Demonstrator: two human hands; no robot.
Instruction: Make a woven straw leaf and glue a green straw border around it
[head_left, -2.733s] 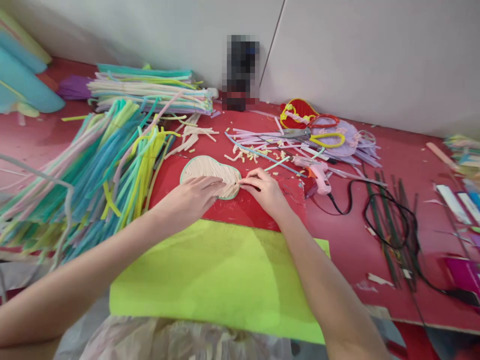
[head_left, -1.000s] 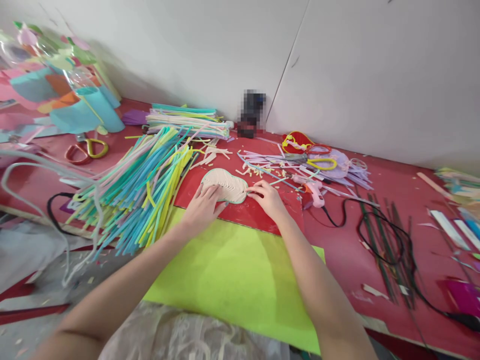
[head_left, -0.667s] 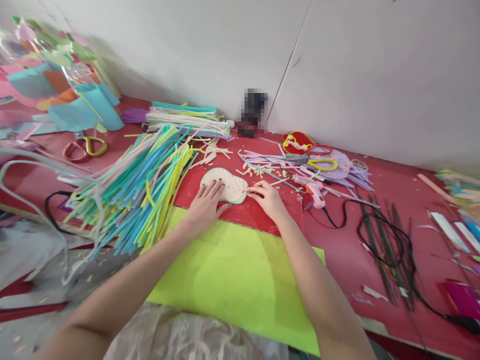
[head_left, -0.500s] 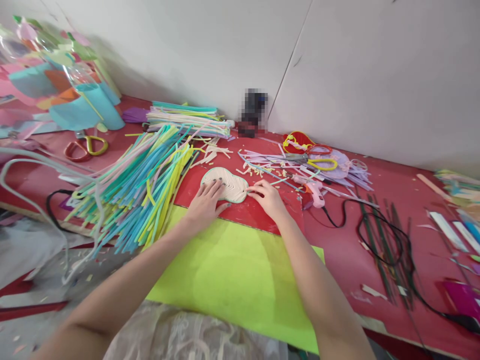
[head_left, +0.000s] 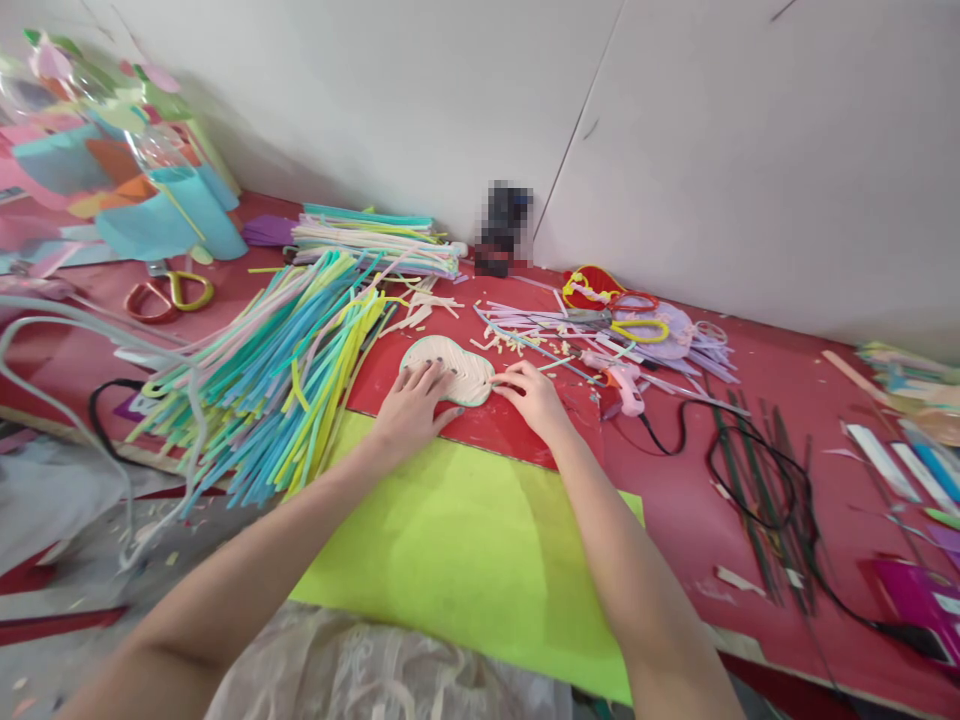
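A cream, rounded, peanut-shaped piece (head_left: 469, 375) lies on a red board in front of me, covered in slanting rows of what look like pipe cleaners. A thin pale green pipe cleaner (head_left: 480, 353) runs round its rim. My left hand (head_left: 412, 400) rests on the piece's left part, fingers stretched out and flat, hiding some of its lower left edge. At the right edge, my right hand (head_left: 534, 398) pinches the green edging between thumb and forefinger. The exact spot under those fingertips is too small to make out.
A large bundle of coloured pipe cleaners (head_left: 292, 370) lies left, more behind. Lilac pipe cleaners and yellow-handled scissors (head_left: 637, 328) are at the back right. A pink glue gun (head_left: 626, 388) trails a black cord (head_left: 802, 490). A lime-green sheet (head_left: 465, 560) lies nearest me.
The view has shifted very slightly. Both hands keep their places on the cream piece, the left flat and the right pinching its right edge.
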